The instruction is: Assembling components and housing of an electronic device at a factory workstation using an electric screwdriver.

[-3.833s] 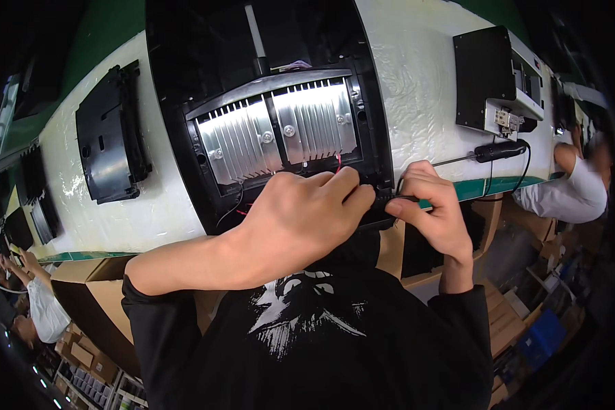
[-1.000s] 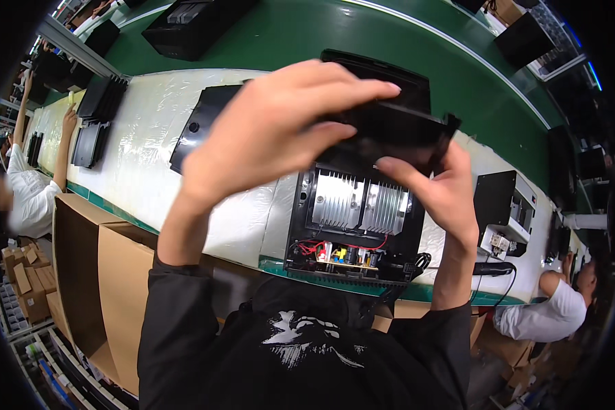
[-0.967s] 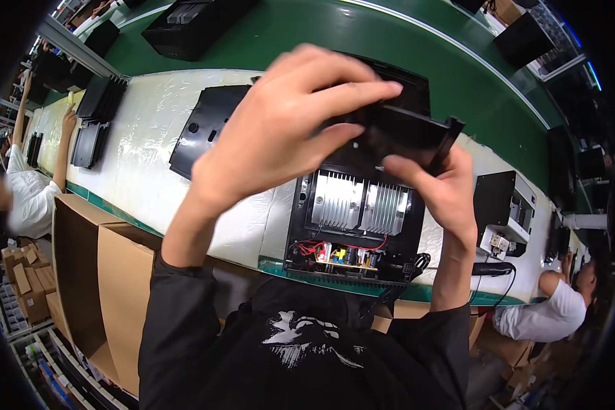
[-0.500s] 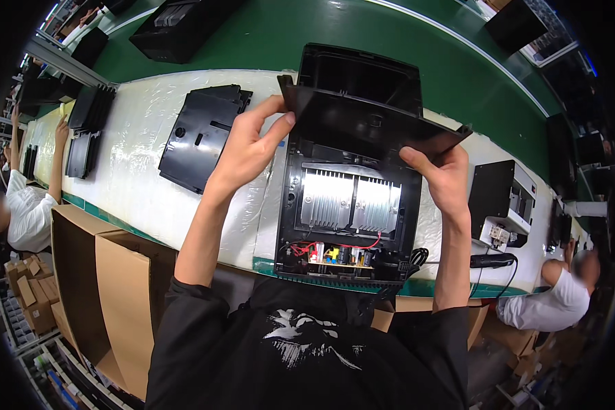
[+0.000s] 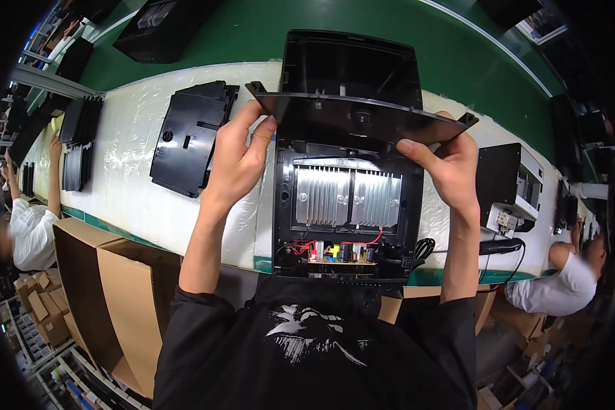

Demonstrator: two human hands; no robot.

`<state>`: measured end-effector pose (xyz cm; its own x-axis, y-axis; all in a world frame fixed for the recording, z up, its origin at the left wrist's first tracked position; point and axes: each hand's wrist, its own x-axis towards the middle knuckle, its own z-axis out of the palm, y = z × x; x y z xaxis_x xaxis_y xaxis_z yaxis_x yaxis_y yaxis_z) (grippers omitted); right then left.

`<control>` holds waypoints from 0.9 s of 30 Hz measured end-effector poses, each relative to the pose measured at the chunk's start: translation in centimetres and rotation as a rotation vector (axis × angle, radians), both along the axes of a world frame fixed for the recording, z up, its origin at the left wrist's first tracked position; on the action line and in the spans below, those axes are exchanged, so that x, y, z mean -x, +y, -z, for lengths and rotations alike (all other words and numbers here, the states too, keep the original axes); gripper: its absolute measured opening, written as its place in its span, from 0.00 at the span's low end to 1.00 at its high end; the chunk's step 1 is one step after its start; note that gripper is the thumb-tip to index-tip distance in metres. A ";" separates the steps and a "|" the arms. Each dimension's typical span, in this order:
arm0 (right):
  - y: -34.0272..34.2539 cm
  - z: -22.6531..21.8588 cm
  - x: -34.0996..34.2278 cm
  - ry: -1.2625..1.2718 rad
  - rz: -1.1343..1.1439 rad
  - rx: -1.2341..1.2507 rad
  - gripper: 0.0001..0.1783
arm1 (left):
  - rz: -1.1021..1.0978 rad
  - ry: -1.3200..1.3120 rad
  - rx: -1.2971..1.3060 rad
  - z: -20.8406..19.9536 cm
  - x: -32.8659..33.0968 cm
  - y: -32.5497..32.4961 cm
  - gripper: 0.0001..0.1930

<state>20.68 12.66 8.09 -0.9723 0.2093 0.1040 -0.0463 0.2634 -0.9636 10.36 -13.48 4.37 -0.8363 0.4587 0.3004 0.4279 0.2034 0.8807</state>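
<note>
Both hands grip a glossy black plastic panel (image 5: 352, 117) by its two ends, tilted above an open black appliance housing (image 5: 411, 232). My left hand (image 5: 239, 154) pinches the panel's left end, thumb toward me. On the other end, my right hand (image 5: 447, 167) has its thumb on the near face, with its fingers mostly hidden behind. Below the panel, the housing shows two finned metal heat sinks (image 5: 321, 198), red wires and a small circuit board (image 5: 342, 254). The housing's far black section (image 5: 352, 65) rises behind the panel.
Black plastic covers (image 5: 191, 140) lie stacked to the left on the wrapped white bench (image 5: 133, 123). A black and white unit (image 5: 502, 181) and a black cable tool (image 5: 502, 246) are at right. Cardboard boxes (image 5: 126, 287) stand below left. Co-workers (image 5: 37, 232) sit at both sides.
The panel has turned more upright and shifted slightly left, with both hands still on it. More of the housing's far section now shows above it. The whole view has shifted a little.
</note>
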 end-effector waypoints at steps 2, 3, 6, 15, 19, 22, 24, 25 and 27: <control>-0.3 -0.1 0.1 0.048 -0.049 -0.058 0.10 | -0.042 0.036 0.059 0.7 0.2 -0.2 0.06; -0.4 0.1 0.1 0.046 -0.044 -0.059 0.10 | -0.037 0.034 0.059 0.9 0.3 0.0 0.06; -0.8 1.1 -0.1 0.076 0.008 -0.069 0.23 | -0.106 0.119 0.055 1.8 0.0 0.2 0.05; -0.6 3.0 -0.5 0.300 0.271 -0.561 0.27 | -0.243 0.275 -0.007 2.9 -0.3 1.1 0.12; -0.4 3.4 -0.4 0.159 0.307 -0.494 0.27 | -0.235 0.229 0.066 2.8 -0.7 1.0 0.11; -0.5 3.5 -0.4 0.269 0.338 -0.555 0.26 | -0.252 0.222 0.033 3.3 -0.8 1.1 0.10; -0.3 4.0 -0.3 0.337 0.368 -0.644 0.26 | -0.265 0.222 0.001 3.5 -0.7 1.2 0.10; -0.2 4.2 -0.4 0.335 0.374 -0.643 0.26 | -0.263 0.250 -0.002 3.6 -0.5 1.1 0.09; -0.1 4.5 -0.6 0.318 0.316 -0.595 0.24 | -0.255 0.278 -0.004 3.7 -0.4 1.1 0.09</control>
<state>21.24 12.58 3.60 -0.7792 0.2947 0.5532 -0.1345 0.7834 -0.6067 10.71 -12.42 0.63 -0.8095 0.2448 0.5336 0.5871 0.3308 0.7389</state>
